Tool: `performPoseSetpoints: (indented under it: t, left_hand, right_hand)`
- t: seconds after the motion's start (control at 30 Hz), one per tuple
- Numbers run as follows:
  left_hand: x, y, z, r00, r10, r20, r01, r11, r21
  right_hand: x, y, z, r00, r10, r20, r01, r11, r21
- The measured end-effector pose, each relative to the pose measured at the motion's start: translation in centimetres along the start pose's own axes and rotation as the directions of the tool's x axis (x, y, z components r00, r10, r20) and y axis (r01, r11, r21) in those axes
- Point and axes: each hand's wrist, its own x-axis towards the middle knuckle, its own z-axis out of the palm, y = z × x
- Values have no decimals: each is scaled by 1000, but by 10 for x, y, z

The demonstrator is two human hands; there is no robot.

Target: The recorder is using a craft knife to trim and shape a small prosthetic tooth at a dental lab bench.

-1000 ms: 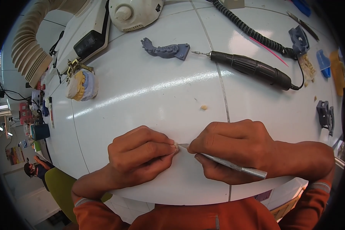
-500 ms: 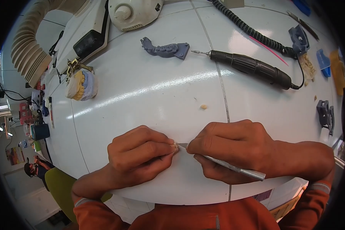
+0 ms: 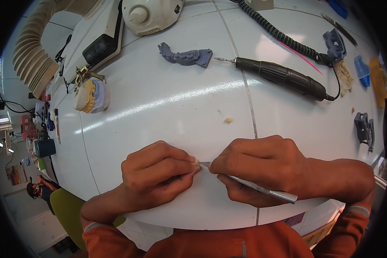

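Near the table's front edge, my left hand (image 3: 161,170) pinches a small tooth-coloured dental piece (image 3: 197,164), mostly covered by the fingertips. A slim silver craft knife (image 3: 262,188) lies in my right hand (image 3: 262,167) like a pen. Its pointed blade meets the dental piece, or comes very close to it. Beyond my hands rests a small cream-coloured fragment (image 3: 228,120). Farther back lie a grey-blue dental arch model (image 3: 185,56) and a black rotary handpiece (image 3: 284,76), its bur toward the model.
At the left stands a hinged plaster jaw model (image 3: 91,95), near a ribbed suction hose (image 3: 30,51). A cream control unit (image 3: 152,15) sits at the back. Grey model parts (image 3: 364,129), tweezers (image 3: 339,28) and cream pieces (image 3: 344,77) lie right. Another person (image 3: 41,189) is far left.
Almost nothing differs. The knife's blade and my right hand have shifted very slightly; both grips are the same.
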Motion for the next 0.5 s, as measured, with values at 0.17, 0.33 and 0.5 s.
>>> performPoseSetpoints:
  t: [0.17, 0.33, 0.5]
  left_hand:
    - [-1, 1, -1, 1000, -17, 7, 17, 1000, 5]
    - [1, 1, -1, 1000, -3, 5, 3, 1000, 2]
    - [1, 2, -1, 1000, -15, 0, 15, 1000, 4]
  right_hand:
    - [1, 0, -5, 999, 32, 42, -30, 999, -44]
    - [1, 0, -3, 999, 18, 33, -16, 998, -54]
    - [2, 0, -5, 999, 17, 31, -16, 999, -42]
